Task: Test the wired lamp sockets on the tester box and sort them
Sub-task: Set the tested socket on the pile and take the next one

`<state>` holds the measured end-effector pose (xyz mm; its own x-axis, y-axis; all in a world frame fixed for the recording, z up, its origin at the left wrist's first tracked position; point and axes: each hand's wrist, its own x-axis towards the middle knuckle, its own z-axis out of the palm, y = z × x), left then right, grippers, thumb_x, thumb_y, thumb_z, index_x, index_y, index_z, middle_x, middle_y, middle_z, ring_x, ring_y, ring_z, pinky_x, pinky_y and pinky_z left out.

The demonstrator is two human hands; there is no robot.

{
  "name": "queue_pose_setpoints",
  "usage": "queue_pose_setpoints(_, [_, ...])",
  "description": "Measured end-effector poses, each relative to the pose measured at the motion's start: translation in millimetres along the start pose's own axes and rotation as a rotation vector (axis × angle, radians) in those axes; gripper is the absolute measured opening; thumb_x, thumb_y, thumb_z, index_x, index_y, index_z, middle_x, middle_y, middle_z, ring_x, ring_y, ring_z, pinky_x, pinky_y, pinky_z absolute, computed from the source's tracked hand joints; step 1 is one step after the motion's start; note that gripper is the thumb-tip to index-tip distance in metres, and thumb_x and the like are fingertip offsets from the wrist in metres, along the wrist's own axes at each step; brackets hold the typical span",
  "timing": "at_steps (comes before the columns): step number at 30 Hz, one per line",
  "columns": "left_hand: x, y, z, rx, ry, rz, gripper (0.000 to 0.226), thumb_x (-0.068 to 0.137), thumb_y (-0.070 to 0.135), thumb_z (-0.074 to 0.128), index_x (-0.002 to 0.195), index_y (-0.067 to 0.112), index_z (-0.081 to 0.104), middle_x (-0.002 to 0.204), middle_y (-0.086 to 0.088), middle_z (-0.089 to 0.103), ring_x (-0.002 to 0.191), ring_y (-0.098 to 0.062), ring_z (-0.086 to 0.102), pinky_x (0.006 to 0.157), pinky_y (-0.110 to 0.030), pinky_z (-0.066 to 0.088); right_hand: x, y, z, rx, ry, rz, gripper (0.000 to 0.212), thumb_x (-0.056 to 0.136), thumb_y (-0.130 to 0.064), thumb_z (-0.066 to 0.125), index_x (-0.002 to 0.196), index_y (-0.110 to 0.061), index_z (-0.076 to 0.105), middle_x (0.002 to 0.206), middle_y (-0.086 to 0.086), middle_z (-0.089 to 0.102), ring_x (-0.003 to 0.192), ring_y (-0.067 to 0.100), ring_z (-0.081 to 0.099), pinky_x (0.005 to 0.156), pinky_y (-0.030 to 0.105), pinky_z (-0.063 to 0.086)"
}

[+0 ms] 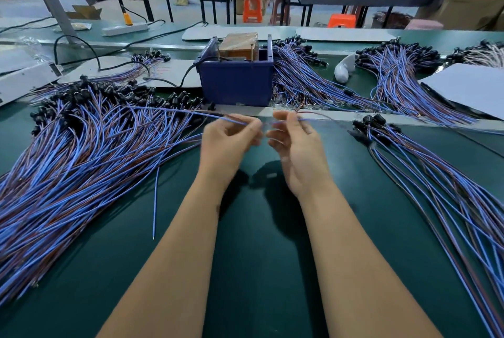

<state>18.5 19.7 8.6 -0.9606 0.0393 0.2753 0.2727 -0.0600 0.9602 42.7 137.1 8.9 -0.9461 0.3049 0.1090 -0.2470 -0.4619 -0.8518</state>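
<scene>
While your left hand pinches one wire and your right hand pinches another, both hover over the mat — just before the tester box, between two piles.
</scene>
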Motion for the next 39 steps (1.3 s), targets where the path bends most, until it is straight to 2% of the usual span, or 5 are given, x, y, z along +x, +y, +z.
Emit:
queue_pose_setpoints(7, [-28,-8,34,0.479,-0.415,0.263,0.017,0.074,0.012,0.068,0.081,0.027,0.067,0.074,0.007,0.068,0.066,-0.01,0.059,0.071,-0.037,0.055,6,0,-21,-0.159,0.257,-0.038,0.032,0.106,-0.018,0.038,0.078,-0.013,0.052,0.049,-0.01,0.044,0.044,0.007,0.038,0.048,0.023,0.036])
queue_pose_setpoints(19, [-35,-1,38,0.645,-0.407,0.154,0.024,0.077,0.02,0.055,0.081,0.042,0.065,0.072,0.018,0.066,0.07,-0.008,0.061,0.077,-0.036,0.054,-4,-76,-95,-0.997,0.189,-0.004,0.028,0.099,-0.021,0.046,0.076,-0.021,0.061,0.052,-0.01,0.044,0.046,0.008,0.036,0.05,0.028,0.026])
queue_pose_setpoints(27, [-55,3,65,0.692,-0.548,0.181,0.023,0.084,0.02,0.054,0.088,0.041,0.064,0.079,0.014,0.066,0.073,-0.009,0.059,0.076,-0.038,0.053,-8,-147,-146,-1.738,0.213,0.136,0.027,0.095,-0.03,0.048,0.101,-0.009,0.065,0.103,0.014,0.066,0.097,0.032,0.058,0.079,0.037,0.046])
queue_pose_setpoints(33, [-51,-2,65,0.654,-0.469,0.17,0.024,0.086,0.015,0.055,0.088,0.036,0.066,0.076,0.013,0.065,0.072,-0.009,0.059,0.074,-0.034,0.053,-12,-112,-120,-1.811,0.413,-0.048,0.04,0.093,-0.031,0.049,0.129,-0.016,0.054,0.131,0.018,0.049,0.121,0.036,0.042,0.098,0.041,0.034])
queue_pose_setpoints(39, [-29,3,40,0.905,-0.014,0.279,0.023,0.087,0.014,0.058,0.106,0.014,0.071,0.111,-0.008,0.066,0.111,-0.03,0.057,0.095,-0.038,0.041,-15,-36,-37,-1.502,0.088,-0.201,0.039,0.093,-0.028,0.054,0.131,-0.019,0.053,0.13,0.013,0.05,0.12,0.033,0.042,0.101,0.04,0.031])
